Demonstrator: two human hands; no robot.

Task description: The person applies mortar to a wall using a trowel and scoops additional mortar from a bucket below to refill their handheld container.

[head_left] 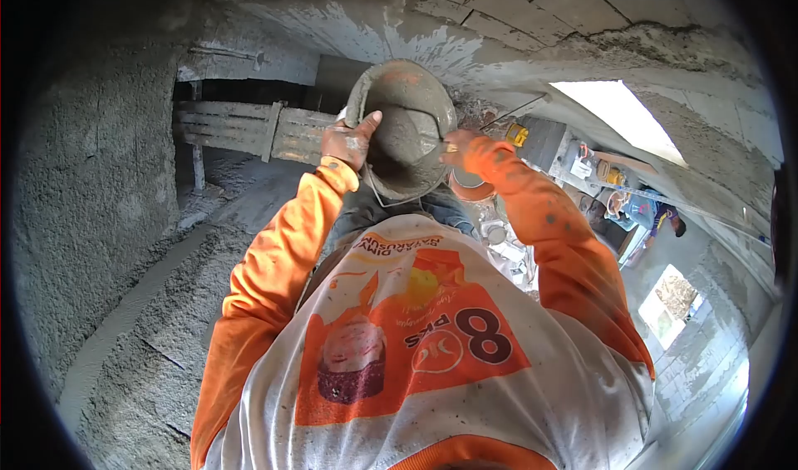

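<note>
The bucket (pixel 363 96) is in front of your torso, its mouth turned up towards you, presumably so you can see and reach the grey mix (pixel 397 142) inside. Your left hand (pixel 345 144) has its thumb over the near-left rim and its fingers against the outer wall, clamping the side, likely to steady the weight. Your right hand (pixel 460 148) is at the opposite side, fingers curled together around what looks like a short handle; how its far end sits in the bucket, you can't tell. Beyond your left hand run ribbed boards (pixel 301 135); off to your right, another person (pixel 644 210) is well apart.
</note>
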